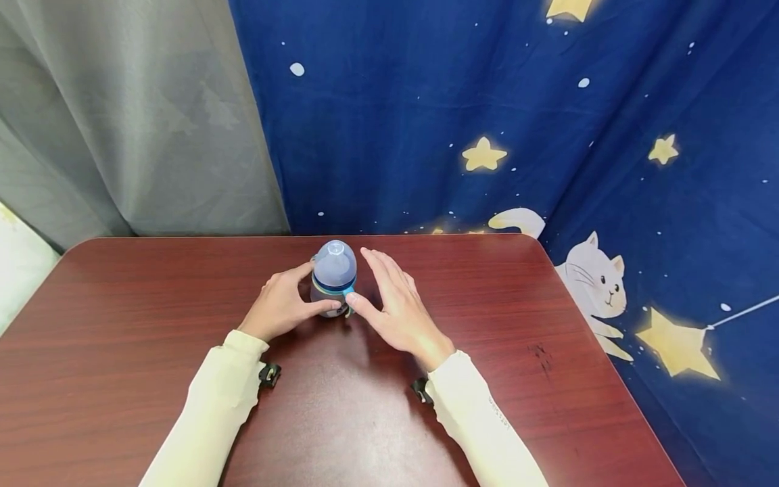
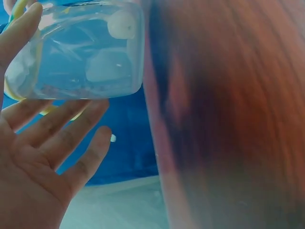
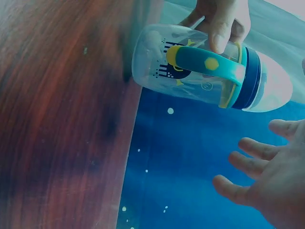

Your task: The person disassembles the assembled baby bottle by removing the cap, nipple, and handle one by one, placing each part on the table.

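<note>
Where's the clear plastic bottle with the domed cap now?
In the head view, the bottle is left of centre, toward the far edge of the reddish wood-grain table, between the left hand, which holds it, and the right hand.

Near centre, a baby bottle (image 1: 334, 267) blocks the gap between left hand (image 1: 282, 304) and right hand (image 1: 398, 310); tabletop (image 1: 341, 423) at lower centre leaves room.

Smooth, clear plastic on the bottle (image 1: 334, 272), glossy wood grain on the table (image 1: 365, 426), matt cloth blue curtain (image 1: 414, 122).
</note>
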`<state>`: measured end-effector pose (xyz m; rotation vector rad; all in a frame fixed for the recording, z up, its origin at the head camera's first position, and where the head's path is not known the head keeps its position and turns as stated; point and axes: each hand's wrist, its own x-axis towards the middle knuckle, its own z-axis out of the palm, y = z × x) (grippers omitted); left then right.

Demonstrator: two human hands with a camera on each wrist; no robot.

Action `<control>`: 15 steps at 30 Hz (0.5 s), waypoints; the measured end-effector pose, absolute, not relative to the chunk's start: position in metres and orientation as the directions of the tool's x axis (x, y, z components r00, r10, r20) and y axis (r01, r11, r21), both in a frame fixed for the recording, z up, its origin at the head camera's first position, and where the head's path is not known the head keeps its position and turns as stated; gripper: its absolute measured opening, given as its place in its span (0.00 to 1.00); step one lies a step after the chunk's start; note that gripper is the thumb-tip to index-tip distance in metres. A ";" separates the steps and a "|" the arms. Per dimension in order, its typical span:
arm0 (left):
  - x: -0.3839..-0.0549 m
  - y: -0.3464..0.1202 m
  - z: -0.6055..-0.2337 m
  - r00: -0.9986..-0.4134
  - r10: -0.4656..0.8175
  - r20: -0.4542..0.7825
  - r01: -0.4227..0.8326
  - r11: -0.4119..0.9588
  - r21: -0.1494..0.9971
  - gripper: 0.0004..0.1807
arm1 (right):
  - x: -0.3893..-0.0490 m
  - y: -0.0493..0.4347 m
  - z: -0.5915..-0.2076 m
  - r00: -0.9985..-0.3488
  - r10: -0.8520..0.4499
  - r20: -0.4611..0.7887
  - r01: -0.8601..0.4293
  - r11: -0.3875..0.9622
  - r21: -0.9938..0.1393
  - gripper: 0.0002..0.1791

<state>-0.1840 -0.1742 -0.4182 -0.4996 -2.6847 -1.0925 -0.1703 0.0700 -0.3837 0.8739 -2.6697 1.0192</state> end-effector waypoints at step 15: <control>-0.173 -0.160 -0.409 -0.893 0.313 0.323 0.450 0.657 0.606 0.36 | -0.172 0.072 -0.371 -0.773 -0.475 0.419 -0.623 0.445 -0.644 0.41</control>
